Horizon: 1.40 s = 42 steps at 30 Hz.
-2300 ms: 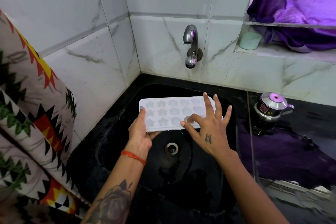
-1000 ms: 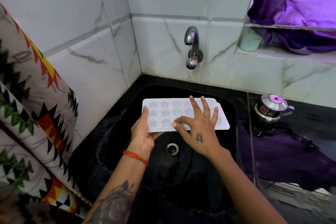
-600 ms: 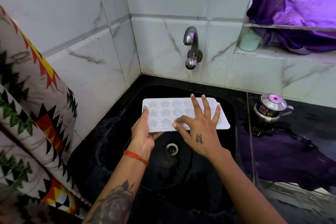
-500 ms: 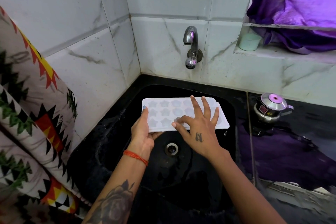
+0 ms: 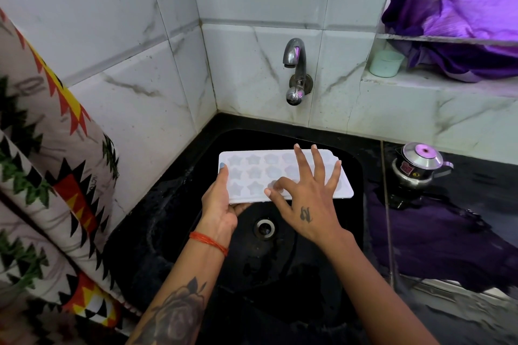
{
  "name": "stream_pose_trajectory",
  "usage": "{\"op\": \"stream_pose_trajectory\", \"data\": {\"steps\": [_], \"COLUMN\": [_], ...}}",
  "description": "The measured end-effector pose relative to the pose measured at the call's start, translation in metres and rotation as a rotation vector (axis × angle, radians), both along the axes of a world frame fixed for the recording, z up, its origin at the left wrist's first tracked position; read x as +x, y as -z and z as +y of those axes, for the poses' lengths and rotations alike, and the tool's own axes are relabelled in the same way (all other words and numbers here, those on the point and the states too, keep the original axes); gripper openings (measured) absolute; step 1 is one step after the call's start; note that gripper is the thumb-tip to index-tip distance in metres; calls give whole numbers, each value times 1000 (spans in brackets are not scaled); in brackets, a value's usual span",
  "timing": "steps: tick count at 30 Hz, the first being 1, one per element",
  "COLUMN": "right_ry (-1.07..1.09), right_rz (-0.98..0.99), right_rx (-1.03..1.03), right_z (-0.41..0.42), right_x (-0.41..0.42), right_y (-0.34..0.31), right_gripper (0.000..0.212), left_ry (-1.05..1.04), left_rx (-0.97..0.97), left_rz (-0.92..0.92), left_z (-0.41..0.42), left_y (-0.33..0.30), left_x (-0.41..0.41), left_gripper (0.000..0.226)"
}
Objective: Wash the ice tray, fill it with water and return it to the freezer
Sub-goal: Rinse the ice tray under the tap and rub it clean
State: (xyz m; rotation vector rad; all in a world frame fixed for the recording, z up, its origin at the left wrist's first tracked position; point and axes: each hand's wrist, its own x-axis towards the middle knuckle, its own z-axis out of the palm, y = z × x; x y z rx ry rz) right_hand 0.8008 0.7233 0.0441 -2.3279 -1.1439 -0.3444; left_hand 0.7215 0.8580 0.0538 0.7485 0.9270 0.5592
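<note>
A: What is seen, from the left?

B: The ice tray [image 5: 253, 173] is gripped at its left end by the left hand [image 5: 221, 204], thumb on top, and is held level over the black sink [image 5: 179, 204]. The right hand [image 5: 305, 202] is spread open, its forefinger bent into one mould.

A: And the tap [image 5: 294, 70]?

B: No water is seen running.

A: What could be spoiled?

B: A one-ended hold is judged weak; if the mould is pressed hard, the wet tray may be tipped or dropped.
</note>
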Motion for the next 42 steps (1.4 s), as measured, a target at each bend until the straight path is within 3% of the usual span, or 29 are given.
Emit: {"op": "stream_pose_trajectory", "data": {"steps": [6,14,23,36,42], "right_ry": [-23,3,-61,-100,-66], "right_rz": [212,82,107,81,-32], "right_rx": [31,16,210,-39,-79], "right_z": [1,-2,7,13,13], "right_x": [-2,0,-10,-16,-16], "right_y": [-3,-1,-4,-10,-10], "right_gripper": [56,44,37,52,44], "left_ry": [-3,-6,9,15,16], "left_rx": [0,5,6,-11,-21], "left_rz": [4,5,-2,-7,-18], "left_z": [-1,-5,-8,-13,-15], "left_y": [-1,-5,-9,-14,-17], "left_x": [-1,-3,-4,-6,-6], "left_gripper": [31,25,26,29,28]}}
